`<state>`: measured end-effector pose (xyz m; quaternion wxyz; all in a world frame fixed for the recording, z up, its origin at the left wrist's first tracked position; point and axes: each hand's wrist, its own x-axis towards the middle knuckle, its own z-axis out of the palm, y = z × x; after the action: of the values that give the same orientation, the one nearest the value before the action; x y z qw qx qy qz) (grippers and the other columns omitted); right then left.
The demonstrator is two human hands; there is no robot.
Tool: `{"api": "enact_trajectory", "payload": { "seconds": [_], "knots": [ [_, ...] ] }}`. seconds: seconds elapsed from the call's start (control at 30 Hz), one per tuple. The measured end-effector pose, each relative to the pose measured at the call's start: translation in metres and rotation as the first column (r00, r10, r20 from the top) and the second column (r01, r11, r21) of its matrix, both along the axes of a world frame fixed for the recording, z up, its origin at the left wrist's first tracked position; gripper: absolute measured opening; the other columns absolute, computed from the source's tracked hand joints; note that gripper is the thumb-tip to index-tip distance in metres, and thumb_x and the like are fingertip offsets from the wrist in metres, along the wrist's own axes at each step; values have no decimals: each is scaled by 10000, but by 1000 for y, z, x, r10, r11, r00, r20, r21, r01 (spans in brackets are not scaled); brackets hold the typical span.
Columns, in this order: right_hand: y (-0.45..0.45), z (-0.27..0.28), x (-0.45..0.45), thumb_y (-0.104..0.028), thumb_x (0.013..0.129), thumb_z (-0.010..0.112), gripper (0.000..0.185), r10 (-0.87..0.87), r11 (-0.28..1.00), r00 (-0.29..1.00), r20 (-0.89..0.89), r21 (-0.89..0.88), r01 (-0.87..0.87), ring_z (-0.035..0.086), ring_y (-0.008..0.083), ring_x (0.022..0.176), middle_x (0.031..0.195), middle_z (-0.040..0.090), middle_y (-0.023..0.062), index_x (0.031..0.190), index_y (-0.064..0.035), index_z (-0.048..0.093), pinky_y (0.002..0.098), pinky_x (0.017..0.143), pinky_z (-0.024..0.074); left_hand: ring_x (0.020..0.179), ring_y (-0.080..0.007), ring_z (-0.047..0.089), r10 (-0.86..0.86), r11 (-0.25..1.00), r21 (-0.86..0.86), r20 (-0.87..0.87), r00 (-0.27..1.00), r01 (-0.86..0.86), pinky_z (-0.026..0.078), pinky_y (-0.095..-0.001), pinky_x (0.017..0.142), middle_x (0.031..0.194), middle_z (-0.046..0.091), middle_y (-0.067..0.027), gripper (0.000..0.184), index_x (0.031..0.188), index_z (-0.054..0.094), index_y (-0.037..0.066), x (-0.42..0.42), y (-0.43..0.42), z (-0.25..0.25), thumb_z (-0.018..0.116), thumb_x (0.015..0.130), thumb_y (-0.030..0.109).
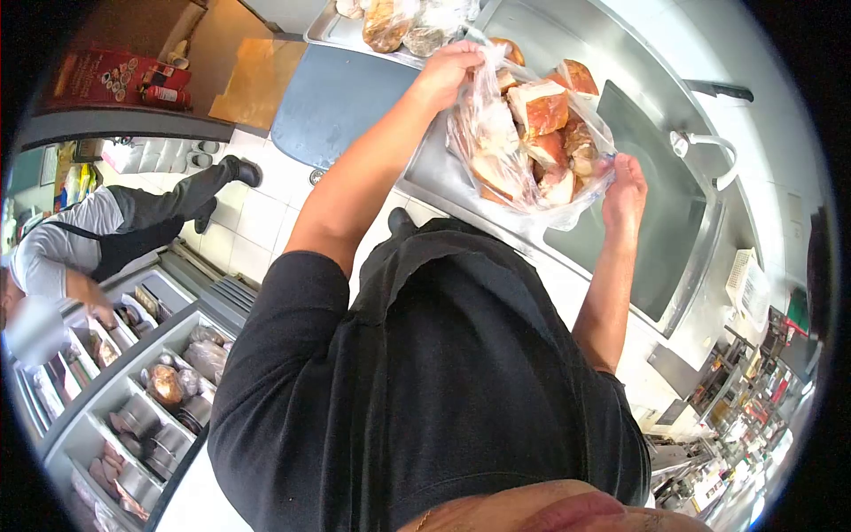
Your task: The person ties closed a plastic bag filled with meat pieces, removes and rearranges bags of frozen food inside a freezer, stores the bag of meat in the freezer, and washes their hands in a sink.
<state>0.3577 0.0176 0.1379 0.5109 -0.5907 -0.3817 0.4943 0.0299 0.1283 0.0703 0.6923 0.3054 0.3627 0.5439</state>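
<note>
A clear plastic bag (483,133) stands open over the steel counter beside the sink. Inside it lie several chunks of what looks like cooked meat (542,108), pale within and with brown, shiny skin. My left hand (450,74) pinches the bag's rim at the upper left. On the opposite side, my right hand (627,188) is closed on the rim, its fingertips pressed together on the plastic. More brown-skinned pieces (581,76) show just beyond the bag, partly hidden by it.
A steel tray (321,28) with bagged food is at the top, near a blue-grey board (341,102). Right are the sink (660,244), faucet (709,142) and a knife (720,90). At left, a co-worker (75,235) leans over refrigerated bins (133,390).
</note>
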Motion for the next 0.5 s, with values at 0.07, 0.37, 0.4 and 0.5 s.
{"api": "enact_trajectory", "payload": {
  "seconds": [0.07,0.37,0.4,0.5],
  "knots": [
    [5,-24,17,-177,992,565,187,30,1000,989,-148,13,-28,543,100,732,842,636,42,1074,-13,600,238,652,422,836,-145,612,-23,998,56,129,991,16,488,-300,795,899,660,-34,82,960,632,41,2,-3,7,573,904,31],
    [-1,8,2,-103,863,710,216,124,991,888,442,-10,-134,560,74,721,826,641,11,1034,-15,612,231,617,439,757,-112,568,46,998,50,-54,998,-43,477,-261,705,863,624,-8,107,1028,613,59,10,-7,34,605,938,116],
    [-1,9,4,-93,864,700,193,137,988,901,411,13,-156,556,73,706,812,640,4,1021,-14,620,228,605,435,750,-106,563,42,998,56,-127,991,-35,473,-256,696,865,622,-8,124,1036,611,59,12,-8,37,620,936,131],
    [-4,14,-7,-76,879,677,110,78,995,994,76,-67,-73,502,65,591,739,605,-20,969,-25,638,229,529,395,769,-73,551,-18,994,89,-414,910,60,456,-236,685,902,631,-10,236,1096,592,33,23,-15,46,675,905,146]
  ]
}}
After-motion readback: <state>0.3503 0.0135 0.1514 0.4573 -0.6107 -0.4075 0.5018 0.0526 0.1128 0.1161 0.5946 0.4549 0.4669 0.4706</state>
